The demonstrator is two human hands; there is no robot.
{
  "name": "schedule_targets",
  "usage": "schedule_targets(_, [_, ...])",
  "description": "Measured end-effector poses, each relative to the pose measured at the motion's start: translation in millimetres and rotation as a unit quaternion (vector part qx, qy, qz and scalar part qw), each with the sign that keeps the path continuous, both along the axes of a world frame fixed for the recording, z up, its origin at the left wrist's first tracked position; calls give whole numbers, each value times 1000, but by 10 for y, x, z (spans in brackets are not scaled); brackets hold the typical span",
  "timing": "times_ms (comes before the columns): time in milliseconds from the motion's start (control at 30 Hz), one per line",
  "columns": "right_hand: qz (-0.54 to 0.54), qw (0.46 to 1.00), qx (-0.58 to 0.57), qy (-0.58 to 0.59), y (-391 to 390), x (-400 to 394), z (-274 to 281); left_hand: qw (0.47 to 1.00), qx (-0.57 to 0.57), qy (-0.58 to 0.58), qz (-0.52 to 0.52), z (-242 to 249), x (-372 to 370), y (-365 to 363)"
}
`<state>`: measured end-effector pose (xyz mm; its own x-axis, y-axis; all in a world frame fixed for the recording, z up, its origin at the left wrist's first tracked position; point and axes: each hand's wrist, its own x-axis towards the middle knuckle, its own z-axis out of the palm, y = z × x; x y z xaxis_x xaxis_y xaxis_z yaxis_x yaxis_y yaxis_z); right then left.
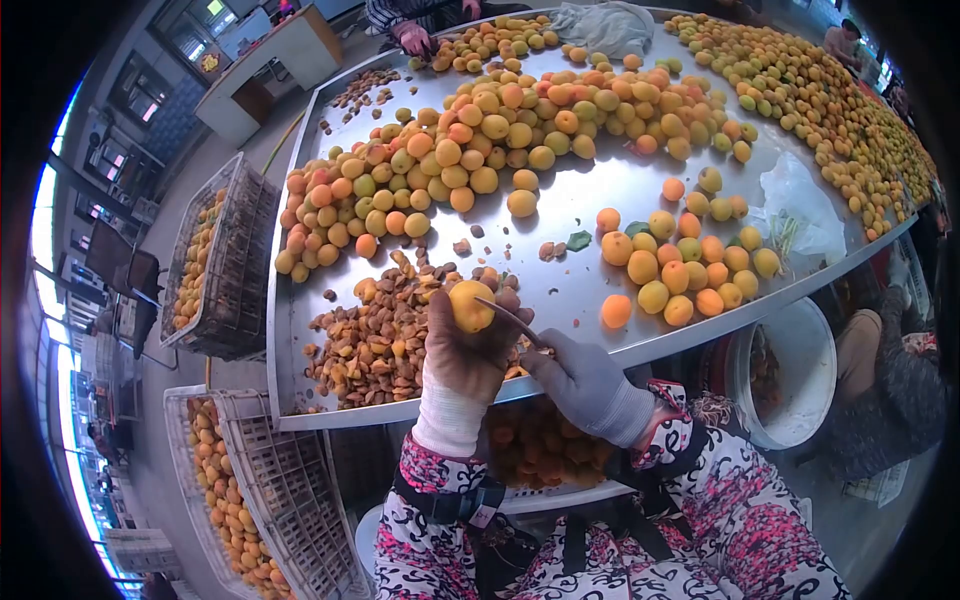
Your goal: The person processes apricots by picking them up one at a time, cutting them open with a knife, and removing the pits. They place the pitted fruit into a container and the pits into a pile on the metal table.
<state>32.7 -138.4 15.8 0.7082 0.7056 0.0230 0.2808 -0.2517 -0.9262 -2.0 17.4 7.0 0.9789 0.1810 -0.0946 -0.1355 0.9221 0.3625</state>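
My left hand, stained dark with a white cuff at the wrist, grips a yellow apricot above the metal table's near edge. In a grey glove, my right hand is closed around a thin, slightly curved knife. Its tip meets the apricot's right side. Behind and left of my left hand lies a heap of brown apricot pits and scraps. A loose group of whole apricots rests to the right, and a long pile of them stretches across the table behind.
Crates of apricots stand left of the table. Below my hands is a container of orange fruit. A white bucket and a plastic bag are at right. Across the table, another person's hand reaches toward fruit.
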Motion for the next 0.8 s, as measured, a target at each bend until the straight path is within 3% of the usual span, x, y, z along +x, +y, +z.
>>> schedule_targets(167, [1, 1000, 20, 7, 41, -71, -23, 999, 1, 9, 31, -25, 5, 16])
schedule_targets(233, [-8, 999, -34, 32, 45, -100, 23, 998, 21, 31, 42, -24, -11, 22])
schedule_targets(367, [-28, 999, -36, 28, 89, -147, -42, 998, 24, 39, 50, -85, -1, 49])
schedule_targets(633, [-59, 997, -8, 50, 173, -196, -163, 997, -47, 23, 60, -114, 44, 9])
schedule_targets(800, [-64, 995, 0, 74, 225, -270, -154, 994, -13, 71, 77, -217, 48, 44])
